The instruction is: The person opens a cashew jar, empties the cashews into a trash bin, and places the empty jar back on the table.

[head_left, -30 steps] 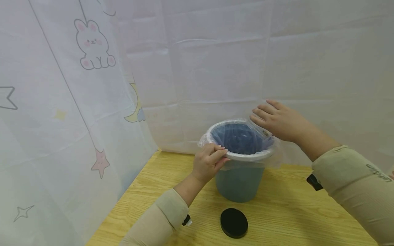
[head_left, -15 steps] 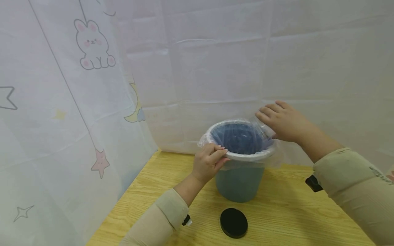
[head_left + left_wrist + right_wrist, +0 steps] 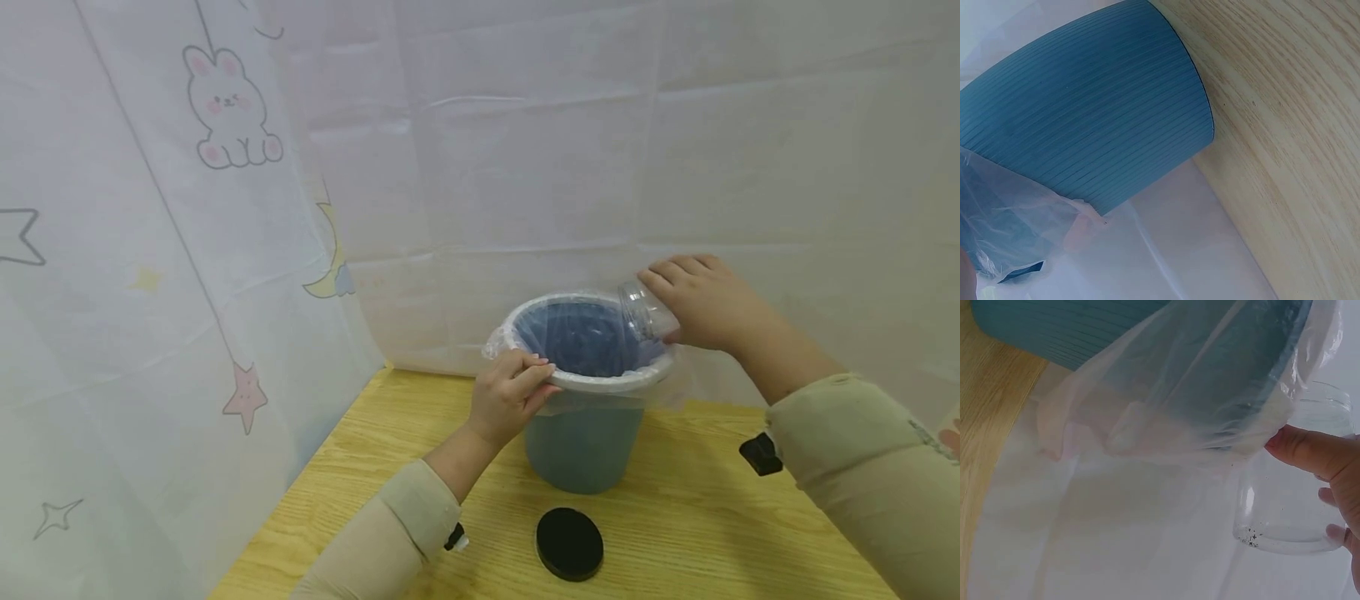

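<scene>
A blue-green ribbed bin [image 3: 583,450] stands on the table, lined with a clear plastic bag [image 3: 663,379] folded over its pale rim. My left hand [image 3: 510,396] grips the near left rim, bag and all; only a sliver of it shows in the left wrist view. Over the bin's right side, my right hand [image 3: 701,304] holds a clear jar [image 3: 647,312] tilted, its threaded mouth toward the bin. A few dark specks cling near the base of the jar [image 3: 1272,506] in the right wrist view. My right thumb [image 3: 1310,450] lies beside the bag.
On the wooden table [image 3: 675,517], a round black lid [image 3: 570,543] lies in front of the bin. Pale cloth hangs close behind the bin, and a printed curtain [image 3: 232,275] bounds the left side.
My right hand has shifted a little right and down, and the jar's tilt has altered so that its threaded mouth now shows. The left hand stays put on the rim.
</scene>
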`<act>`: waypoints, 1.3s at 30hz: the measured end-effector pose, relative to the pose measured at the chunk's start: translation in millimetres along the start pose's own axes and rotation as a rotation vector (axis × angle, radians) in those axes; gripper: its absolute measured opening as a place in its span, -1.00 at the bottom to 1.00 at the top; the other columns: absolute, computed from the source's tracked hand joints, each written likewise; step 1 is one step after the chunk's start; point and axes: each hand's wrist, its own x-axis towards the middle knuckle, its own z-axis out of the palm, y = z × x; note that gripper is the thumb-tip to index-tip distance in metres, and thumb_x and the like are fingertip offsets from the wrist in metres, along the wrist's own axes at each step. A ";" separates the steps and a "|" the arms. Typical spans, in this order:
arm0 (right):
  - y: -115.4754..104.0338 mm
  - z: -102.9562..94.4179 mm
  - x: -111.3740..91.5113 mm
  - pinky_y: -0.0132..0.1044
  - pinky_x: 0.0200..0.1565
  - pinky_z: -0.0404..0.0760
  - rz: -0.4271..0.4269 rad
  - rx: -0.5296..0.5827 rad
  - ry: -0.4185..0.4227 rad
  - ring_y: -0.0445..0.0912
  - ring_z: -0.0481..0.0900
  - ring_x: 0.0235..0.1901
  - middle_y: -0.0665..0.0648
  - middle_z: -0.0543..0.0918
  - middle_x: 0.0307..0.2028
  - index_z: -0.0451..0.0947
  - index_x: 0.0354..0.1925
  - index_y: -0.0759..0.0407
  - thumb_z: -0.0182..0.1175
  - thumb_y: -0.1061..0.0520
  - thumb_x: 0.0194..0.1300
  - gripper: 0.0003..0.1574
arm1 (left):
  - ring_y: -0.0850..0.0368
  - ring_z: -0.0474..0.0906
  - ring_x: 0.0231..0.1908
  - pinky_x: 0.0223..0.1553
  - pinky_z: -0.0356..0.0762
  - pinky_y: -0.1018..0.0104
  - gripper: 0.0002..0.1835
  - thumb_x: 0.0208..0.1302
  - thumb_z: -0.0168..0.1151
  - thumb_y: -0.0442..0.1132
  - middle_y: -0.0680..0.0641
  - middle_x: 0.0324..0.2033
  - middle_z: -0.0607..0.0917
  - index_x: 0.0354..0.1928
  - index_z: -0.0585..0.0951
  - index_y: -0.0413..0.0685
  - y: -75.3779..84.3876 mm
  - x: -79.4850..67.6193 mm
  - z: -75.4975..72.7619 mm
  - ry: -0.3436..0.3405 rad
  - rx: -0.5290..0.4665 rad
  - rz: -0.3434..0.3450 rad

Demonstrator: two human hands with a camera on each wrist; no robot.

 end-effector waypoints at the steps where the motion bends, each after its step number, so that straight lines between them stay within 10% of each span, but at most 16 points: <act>1: 0.3 0.8 -0.7 0.17 0.14 0.18 0.017 0.009 -0.006 0.26 0.26 0.14 0.33 0.36 0.14 0.22 0.25 0.32 0.51 -0.14 -0.32 0.23 | 0.18 0.54 -0.34 -0.23 0.52 0.47 -0.73 0.13 0.23 0.04 0.02 -0.36 0.55 -0.29 0.65 0.01 0.1 0.0 0.2 -0.001 0.000 -0.001; 39: 5.4 -8.4 -22.5 0.31 0.02 0.21 0.413 0.415 0.028 0.38 0.19 0.11 0.45 0.26 0.18 0.10 0.31 0.29 0.40 -0.37 -0.26 0.34 | 0.19 0.53 -0.35 -0.25 0.52 0.47 -0.72 0.16 0.21 0.05 0.02 -0.36 0.55 -0.29 0.65 0.02 -1.2 -0.4 0.3 0.004 0.001 0.004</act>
